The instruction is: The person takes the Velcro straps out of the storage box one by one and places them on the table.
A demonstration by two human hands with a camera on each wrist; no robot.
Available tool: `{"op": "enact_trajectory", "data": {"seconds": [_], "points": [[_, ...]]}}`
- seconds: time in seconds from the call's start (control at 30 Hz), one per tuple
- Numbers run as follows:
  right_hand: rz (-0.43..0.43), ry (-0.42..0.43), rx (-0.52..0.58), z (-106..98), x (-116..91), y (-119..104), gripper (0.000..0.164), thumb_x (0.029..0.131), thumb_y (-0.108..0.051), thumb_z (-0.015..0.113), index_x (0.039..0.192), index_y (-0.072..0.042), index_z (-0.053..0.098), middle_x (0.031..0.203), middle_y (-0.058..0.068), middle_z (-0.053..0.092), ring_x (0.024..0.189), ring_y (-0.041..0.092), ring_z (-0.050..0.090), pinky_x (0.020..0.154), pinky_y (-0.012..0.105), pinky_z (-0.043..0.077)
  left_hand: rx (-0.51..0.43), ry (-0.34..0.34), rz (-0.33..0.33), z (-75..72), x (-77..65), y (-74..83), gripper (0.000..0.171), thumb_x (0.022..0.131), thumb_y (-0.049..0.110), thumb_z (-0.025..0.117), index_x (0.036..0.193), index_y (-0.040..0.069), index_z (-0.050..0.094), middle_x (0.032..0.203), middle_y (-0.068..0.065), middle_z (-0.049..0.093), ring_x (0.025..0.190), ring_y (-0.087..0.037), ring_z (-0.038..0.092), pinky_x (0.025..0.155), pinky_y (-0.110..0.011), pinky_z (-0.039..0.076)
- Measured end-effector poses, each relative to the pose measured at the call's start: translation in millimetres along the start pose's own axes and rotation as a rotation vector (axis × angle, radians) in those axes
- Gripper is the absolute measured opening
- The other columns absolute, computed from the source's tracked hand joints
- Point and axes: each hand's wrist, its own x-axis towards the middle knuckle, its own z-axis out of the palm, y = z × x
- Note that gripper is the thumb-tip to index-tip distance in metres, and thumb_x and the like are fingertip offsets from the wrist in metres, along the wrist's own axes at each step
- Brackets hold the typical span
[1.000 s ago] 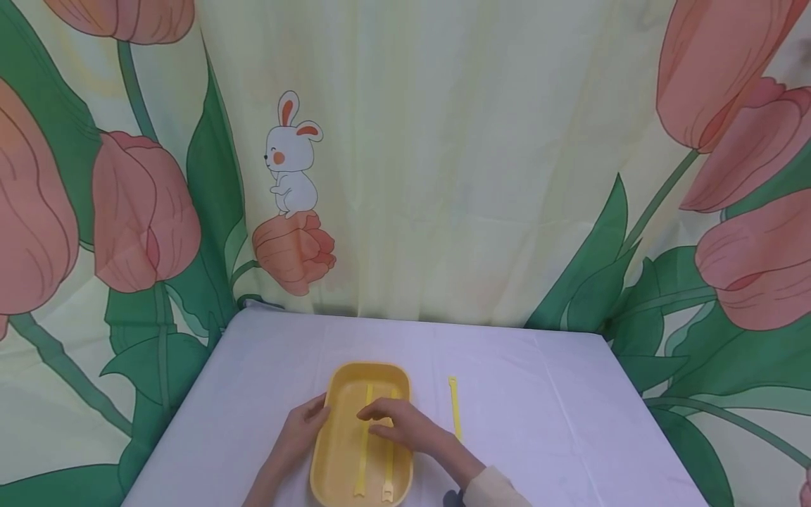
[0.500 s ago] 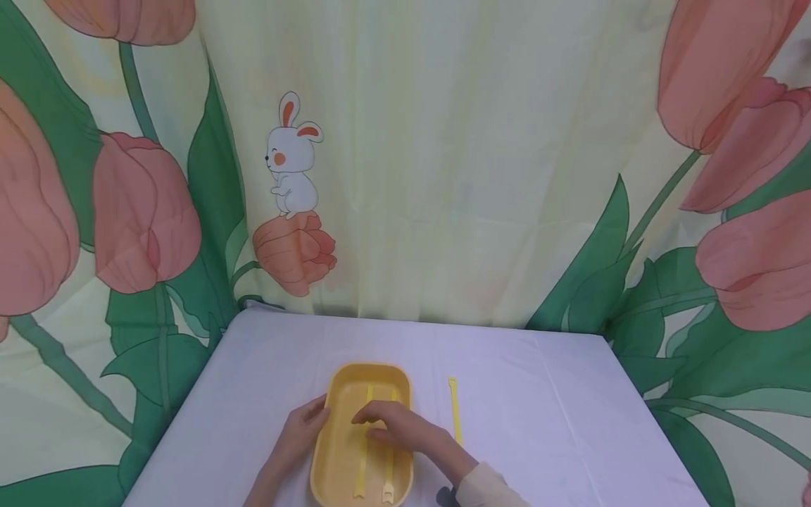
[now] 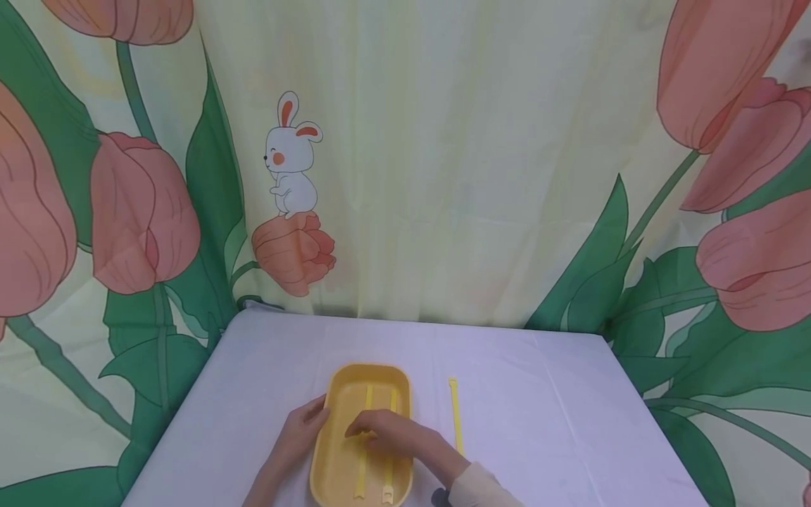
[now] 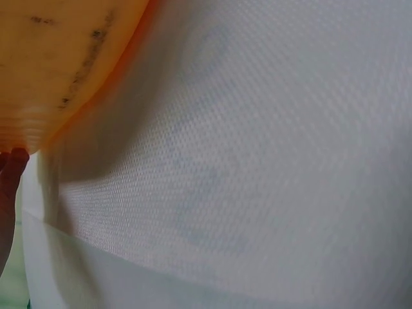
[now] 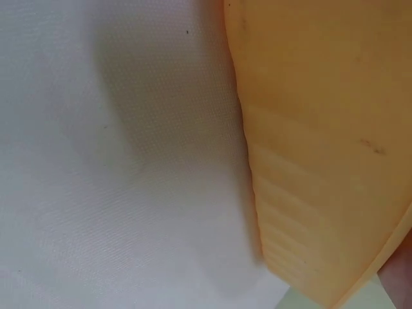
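A yellow tray [image 3: 321, 461] lies on the white-covered table with its long side pointing away from me. My left hand [image 3: 303, 429] grips its left rim, thumb on top; fingertips [image 4: 14, 170] touch the tray's outside [image 4: 71, 71] in the left wrist view. Two flat yellow strips lie lengthwise inside: a left strip [image 3: 360, 479] and a right strip [image 3: 388, 486] with a slotted near end. Over both hovers my right hand [image 3: 389, 431], fingers bent loosely downward and covering their middles. Whether its fingertips touch the left strip is hidden.
Another yellow strip [image 3: 455, 412] lies on the tablecloth [image 3: 538, 415] right of the tray. A dark rounded object [image 3: 440, 497] shows beside the right sleeve [image 3: 478, 487]. Behind the table hangs a curtain [image 3: 443, 176] printed with tulips and a rabbit.
My right hand has moved slightly left and nearer to me over the tray, its fingers bending further down. The left hand, tray and strips have stayed in place.
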Motion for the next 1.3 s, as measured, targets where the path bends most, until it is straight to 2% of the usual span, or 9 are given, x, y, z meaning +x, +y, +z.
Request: {"op": "enact_trajectory", "data": {"seconds": [0.47, 0.7, 0.87, 1.03, 1.3], "points": [[-0.051, -0.002, -0.059, 1, 5, 5, 0.033, 0.084, 0.008, 0.062, 0.114, -0.006, 0.062, 0.111, 0.000, 0.063, 0.107, 0.005, 0.055, 0.094, 0.011, 0.039, 0.014, 0.007, -0.025, -0.2, 1.3, 2.0, 0.050, 0.095, 0.033, 0.054, 0.134, 0.002, 0.049, 0.135, -0.015, 0.050, 0.127, -0.037, 0.040, 0.102, -0.055, 0.035], [-0.087, -0.055, -0.083, 1, 8, 5, 0.027, 0.086, 0.002, 0.061, 0.110, -0.007, 0.066, 0.109, -0.001, 0.066, 0.104, 0.004, 0.056, 0.093, 0.008, 0.036, 0.014, 0.018, 0.008, -1.9, -1.8, 0.6, 0.048, 0.095, 0.030, 0.055, 0.132, 0.000, 0.050, 0.134, -0.015, 0.051, 0.127, -0.037, 0.041, 0.103, -0.054, 0.035], [-0.109, -0.071, -0.101, 4, 10, 6, 0.026, 0.084, 0.002, 0.062, 0.108, -0.008, 0.067, 0.106, -0.001, 0.066, 0.100, 0.004, 0.056, 0.093, 0.006, 0.033, 0.019, 0.017, -0.020, -0.1, -1.9, 0.7, 0.049, 0.095, 0.033, 0.055, 0.133, 0.001, 0.050, 0.134, -0.015, 0.051, 0.127, -0.037, 0.041, 0.102, -0.054, 0.036], [-0.187, -0.095, -0.183, 6, 14, 7, 0.030, 0.079, 0.005, 0.064, 0.106, -0.008, 0.067, 0.104, 0.000, 0.065, 0.098, 0.004, 0.055, 0.093, 0.005, 0.031, 0.025, 0.017, -0.040, 1.4, -1.4, 3.3, 0.048, 0.095, 0.031, 0.055, 0.132, 0.001, 0.051, 0.133, -0.015, 0.052, 0.126, -0.037, 0.041, 0.102, -0.054, 0.036], [-0.238, -0.122, -0.323, 8, 18, 11, 0.021, 0.081, -0.001, 0.066, 0.099, -0.011, 0.069, 0.095, -0.006, 0.065, 0.087, 0.000, 0.052, 0.087, 0.001, 0.030, 0.009, 0.019, 0.030, -1.1, -5.5, 4.1, 0.045, 0.095, 0.025, 0.056, 0.131, -0.002, 0.051, 0.132, -0.016, 0.053, 0.126, -0.037, 0.043, 0.103, -0.053, 0.035]]}}
